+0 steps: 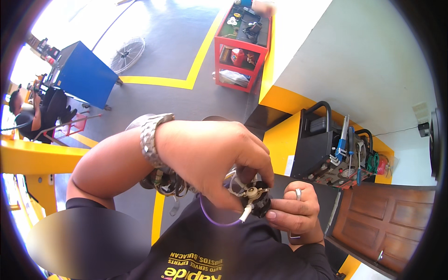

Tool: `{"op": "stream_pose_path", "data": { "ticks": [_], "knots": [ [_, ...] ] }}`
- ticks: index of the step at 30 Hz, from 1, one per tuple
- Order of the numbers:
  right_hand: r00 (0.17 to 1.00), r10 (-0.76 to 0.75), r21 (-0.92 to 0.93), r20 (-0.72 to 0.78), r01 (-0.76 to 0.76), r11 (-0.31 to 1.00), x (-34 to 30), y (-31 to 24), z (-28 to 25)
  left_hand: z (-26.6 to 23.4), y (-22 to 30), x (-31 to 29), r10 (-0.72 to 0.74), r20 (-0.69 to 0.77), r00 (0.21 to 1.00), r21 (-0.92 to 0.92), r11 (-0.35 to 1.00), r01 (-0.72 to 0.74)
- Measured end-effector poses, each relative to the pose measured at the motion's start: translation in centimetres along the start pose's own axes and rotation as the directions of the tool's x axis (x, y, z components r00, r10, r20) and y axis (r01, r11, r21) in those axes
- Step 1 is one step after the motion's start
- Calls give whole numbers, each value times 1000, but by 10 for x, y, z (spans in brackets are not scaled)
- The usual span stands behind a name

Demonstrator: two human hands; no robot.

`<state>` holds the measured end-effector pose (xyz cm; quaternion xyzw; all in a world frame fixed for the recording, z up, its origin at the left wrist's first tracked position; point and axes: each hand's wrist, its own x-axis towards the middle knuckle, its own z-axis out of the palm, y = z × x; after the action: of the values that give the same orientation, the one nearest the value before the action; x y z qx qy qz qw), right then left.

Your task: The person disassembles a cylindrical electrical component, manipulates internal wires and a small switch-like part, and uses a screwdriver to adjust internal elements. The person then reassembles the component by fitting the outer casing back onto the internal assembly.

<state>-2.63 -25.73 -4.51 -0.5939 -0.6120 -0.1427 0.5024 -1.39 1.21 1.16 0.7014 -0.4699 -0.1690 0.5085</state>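
Observation:
My left hand (219, 158), with a metal watch on its wrist, reaches over from the left and pinches a small black electrical part (262, 205) from above. Brass-coloured metal terminals (253, 192) show on the part's face. A white sleeve connector (245, 213) sits at its lower side, and a purple wire (212, 219) loops from it to the left under my hand. My right hand (298, 212), a ring on one finger, grips the same part from the right with its fingertips. Beneath the right fingers a thin bent metal piece (294, 236) pokes out. Behind my left wrist hangs a wiring bundle (165, 183).
A black tool-laden cart (317, 151) stands to the right, beside a brown wooden door (373, 224). A red shelf trolley (242, 46) stands ahead, a blue cabinet (84, 74) far left. Another person (35, 114) sits at the left. A yellow beam (42, 157) crosses the left side.

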Motion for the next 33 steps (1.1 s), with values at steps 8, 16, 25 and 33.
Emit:
{"op": "stream_pose_path", "data": {
  "ticks": [8,16,25,33],
  "knots": [
    [981,180,13,-73,-180,984,-24,14,2,8,3,1,-41,-144,989,332,939,87],
    [970,233,95,-75,-225,970,-27,20,9,9,3,3,-112,-115,987,267,953,139],
    [960,265,56,-86,-261,964,-30,21,9,17,4,4,-88,-222,971,253,957,145],
    [949,301,7,-97,-302,953,-29,28,15,18,5,4,-174,-203,964,376,895,241]
  ]
}}
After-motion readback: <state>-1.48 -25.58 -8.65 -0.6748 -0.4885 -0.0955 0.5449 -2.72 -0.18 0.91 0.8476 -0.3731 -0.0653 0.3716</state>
